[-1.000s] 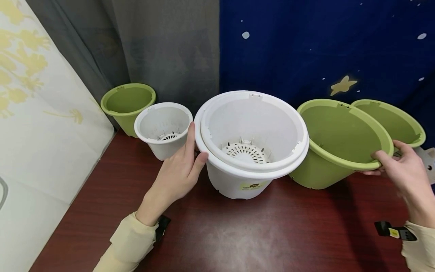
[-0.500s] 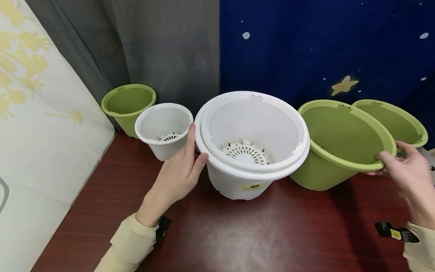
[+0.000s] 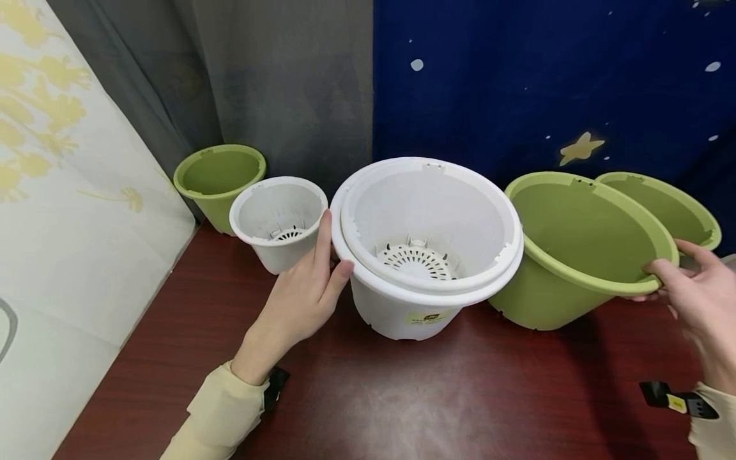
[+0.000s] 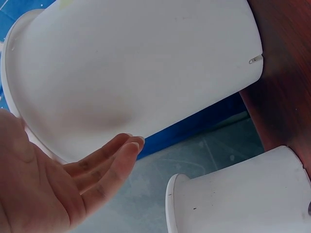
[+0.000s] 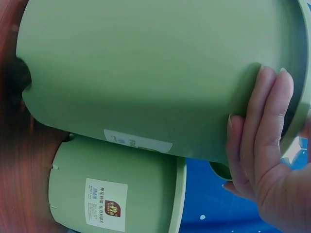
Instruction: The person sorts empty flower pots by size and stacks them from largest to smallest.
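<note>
The right hand grips the right-hand rim of the large green pot, thumb inside and fingers beneath, just right of the nested white pots on the red-brown surface. The left hand, fingers extended, touches their rim beside the smaller white pot.

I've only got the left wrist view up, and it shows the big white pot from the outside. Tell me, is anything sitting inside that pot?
Observer: Yes. The head view shows a second white pot nested inside the big white pot.
Operator: Got it. And the right hand, what is it doing?
Observer: It grips a green pot by its rim.
</note>
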Tool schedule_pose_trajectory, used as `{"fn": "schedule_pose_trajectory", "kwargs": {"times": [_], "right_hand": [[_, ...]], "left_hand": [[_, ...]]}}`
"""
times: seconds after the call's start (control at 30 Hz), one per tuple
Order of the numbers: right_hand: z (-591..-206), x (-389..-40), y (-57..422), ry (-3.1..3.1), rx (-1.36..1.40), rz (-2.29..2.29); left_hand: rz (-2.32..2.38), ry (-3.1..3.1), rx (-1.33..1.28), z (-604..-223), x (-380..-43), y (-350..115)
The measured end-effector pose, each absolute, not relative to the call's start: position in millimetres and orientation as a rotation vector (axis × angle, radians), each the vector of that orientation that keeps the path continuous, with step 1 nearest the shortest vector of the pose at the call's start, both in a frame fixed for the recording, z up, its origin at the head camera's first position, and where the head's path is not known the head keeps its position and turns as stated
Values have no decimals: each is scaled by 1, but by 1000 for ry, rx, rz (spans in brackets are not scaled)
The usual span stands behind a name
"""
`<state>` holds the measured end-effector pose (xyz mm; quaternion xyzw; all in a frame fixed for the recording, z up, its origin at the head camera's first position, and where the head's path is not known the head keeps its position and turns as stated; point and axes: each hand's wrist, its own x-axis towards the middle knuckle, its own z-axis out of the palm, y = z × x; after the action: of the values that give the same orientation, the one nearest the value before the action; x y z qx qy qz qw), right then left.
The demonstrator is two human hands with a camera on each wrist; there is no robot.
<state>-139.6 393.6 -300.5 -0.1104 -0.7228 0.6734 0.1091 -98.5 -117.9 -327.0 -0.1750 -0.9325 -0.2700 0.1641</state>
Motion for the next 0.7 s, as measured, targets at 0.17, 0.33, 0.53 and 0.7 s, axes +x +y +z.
{"fn": "schedule_pose_trajectory", "kwargs": {"times": [0.17,0.33,0.53,0.7], "right_hand": [[-300,-139,396,-2028,-242,2011],[-300,-139,399,-1956,-144,2025],[-296,-140,401,-1949,-171,1961],[-292,-141,403,-2007,-275,1841]], "left_hand": [[-773,-2666,-492,-327,-99,-118],[-770,-2667,-489,-327,-100,-118],[-763,-2662,-486,-327,-100,-118],[-772,-2663,-483,-328,-101,-118]]}}
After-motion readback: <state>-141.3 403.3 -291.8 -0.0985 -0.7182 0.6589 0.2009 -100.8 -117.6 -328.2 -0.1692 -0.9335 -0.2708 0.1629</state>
